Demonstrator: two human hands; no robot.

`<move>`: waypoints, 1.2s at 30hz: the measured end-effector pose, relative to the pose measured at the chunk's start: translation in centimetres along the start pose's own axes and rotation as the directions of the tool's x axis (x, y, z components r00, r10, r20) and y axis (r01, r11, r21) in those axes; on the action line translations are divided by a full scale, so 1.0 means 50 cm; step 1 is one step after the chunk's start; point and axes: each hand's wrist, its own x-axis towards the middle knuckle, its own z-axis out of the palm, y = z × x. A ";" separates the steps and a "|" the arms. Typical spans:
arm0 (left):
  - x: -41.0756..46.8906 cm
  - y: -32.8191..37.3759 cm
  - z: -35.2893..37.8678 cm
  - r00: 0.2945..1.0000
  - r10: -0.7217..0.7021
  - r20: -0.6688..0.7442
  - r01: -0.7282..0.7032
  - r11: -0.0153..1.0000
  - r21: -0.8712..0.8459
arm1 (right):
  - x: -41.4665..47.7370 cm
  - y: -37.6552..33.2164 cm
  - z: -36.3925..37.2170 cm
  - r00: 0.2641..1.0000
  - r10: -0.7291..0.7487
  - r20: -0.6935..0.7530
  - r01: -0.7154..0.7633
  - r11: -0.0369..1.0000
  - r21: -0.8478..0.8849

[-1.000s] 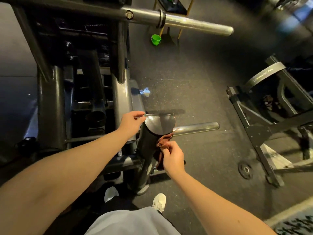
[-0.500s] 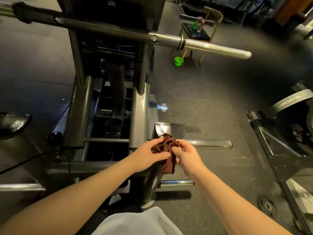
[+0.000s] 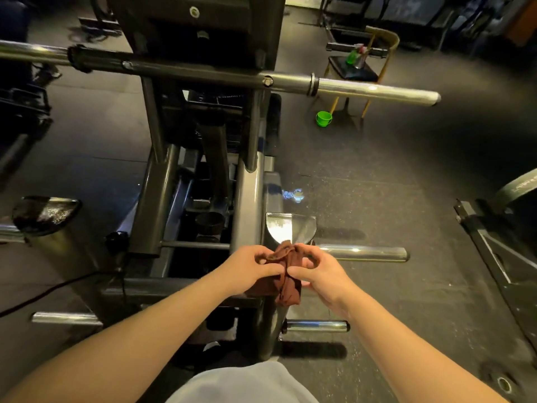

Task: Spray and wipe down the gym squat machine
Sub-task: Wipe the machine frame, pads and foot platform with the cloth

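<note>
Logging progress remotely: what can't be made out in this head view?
Head view:
Spray bottle on the far chair: too small, blurred; fill level unreadable.
Cloth: partly covered by left hand and right hand; dampness unclear.
Top bar: left end cut off by frame edge.
Squat machine base: hidden behind forearms.

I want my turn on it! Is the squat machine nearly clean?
Not yet, I think. Done: the left post cap looks wet, as if sprayed. In hand: left hand and right hand bunch the brown cloth by the right post cap. Left, probably: wiping the caps and long bar.
</note>
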 end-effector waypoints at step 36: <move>-0.019 0.049 0.236 0.990 -0.046 -0.133 0.081 0.958 0.276 | -0.049 0.165 -0.101 0.892 0.421 0.162 -0.396 0.560 0.728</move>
